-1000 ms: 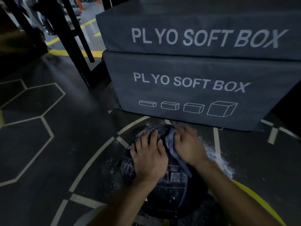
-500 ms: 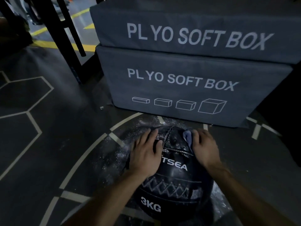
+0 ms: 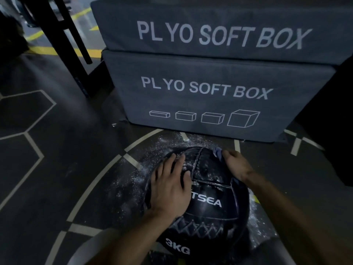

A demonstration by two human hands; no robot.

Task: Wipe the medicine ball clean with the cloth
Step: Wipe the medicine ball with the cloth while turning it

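Black leather, dusted white in patches: the medicine ball [image 3: 208, 203] sits on the dark floor [image 3: 57, 178] in the lower centre of the frame, with "TSEA" and "3KG" printed in pale letters on the side facing the camera. White powder [image 3: 133, 175] is scattered over the floor around it, thickest along its left and upper edges.

The left hand [image 3: 172, 188] lies flat on the upper left of the ball, palm down, fingers spread a little and pointing toward the top of the frame. The right hand [image 3: 236, 166] rests on the ball's upper right edge, fingers curled and pressed together over the cloth [image 3: 217, 151] (a small bluish-grey scrap, mostly hidden under the hand). One corner of the cloth pokes out beyond the fingertips at the top of the ball; another bit seems to show below the wrist, though the dim light makes that hard to confirm.

Directly behind the ball, filling the upper right of the frame, two grey padded boxes are stacked, the lower box [image 3: 210, 104] and the upper box [image 3: 219, 29], each marked "PLYO SOFT BOX". The lower one also carries four outline drawings of boxes. Pale lines form hexagons [image 3: 41, 119] at the left of the frame, and a dark metal frame [image 3: 63, 35] stands in the upper left.
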